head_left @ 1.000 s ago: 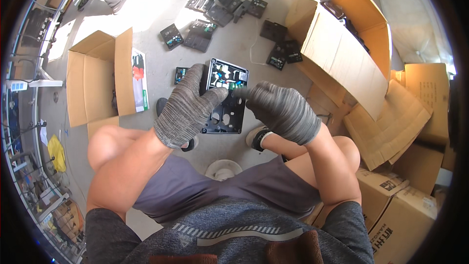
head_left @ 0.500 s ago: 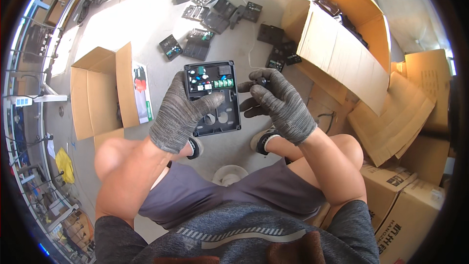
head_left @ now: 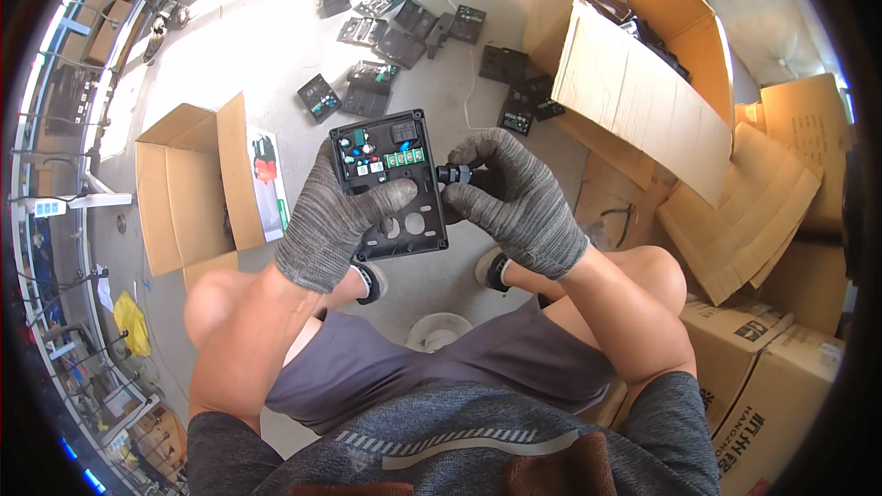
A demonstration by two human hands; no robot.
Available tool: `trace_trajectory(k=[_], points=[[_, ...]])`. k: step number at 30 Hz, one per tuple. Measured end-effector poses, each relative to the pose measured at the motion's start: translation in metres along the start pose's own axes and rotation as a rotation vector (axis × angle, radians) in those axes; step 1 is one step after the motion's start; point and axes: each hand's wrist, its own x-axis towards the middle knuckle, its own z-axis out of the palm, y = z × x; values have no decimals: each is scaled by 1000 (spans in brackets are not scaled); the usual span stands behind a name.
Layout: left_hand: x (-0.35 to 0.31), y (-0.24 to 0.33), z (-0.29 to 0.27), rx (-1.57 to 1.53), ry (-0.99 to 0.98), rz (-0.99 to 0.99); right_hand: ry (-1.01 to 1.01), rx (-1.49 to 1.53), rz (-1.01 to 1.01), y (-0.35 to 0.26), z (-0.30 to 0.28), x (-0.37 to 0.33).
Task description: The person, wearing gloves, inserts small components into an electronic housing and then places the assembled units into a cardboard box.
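A black plastic electronics housing (head_left: 424, 220) is held upright before me, its open side showing a circuit board with green terminal blocks (head_left: 404, 158). My gloved left hand (head_left: 340, 207) is closed round its left edge, thumb pressed across the front. Between the thumb and fingers of my gloved right hand (head_left: 519, 202) is a black cable gland (head_left: 453, 174). The gland's narrow end meets the housing's right side; I cannot tell whether it sits in a hole there. Part of the right fingers is hidden behind the gland and housing.
Several similar black housings (head_left: 401, 48) lie on the floor ahead. An open carton (head_left: 634, 83) with black parts stands at far right, a smaller open carton (head_left: 188, 193) at left. Flattened cardboard (head_left: 735, 220) and closed boxes (head_left: 735, 340) crowd the right. Shelving (head_left: 55, 248) runs along the left.
My right hand has moved left, bringing the cable gland against the housing's right side. The housing has shifted slightly left and tilted a little.
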Motion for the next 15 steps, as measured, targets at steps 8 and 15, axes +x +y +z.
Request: trace_trajectory(k=[8,15], points=[[-3,-7,0,114,25,15,-51,-78,17,2,0,-3],[-9,-1,5,144,60,41,-75,-492,-113,-8,0,-3]])
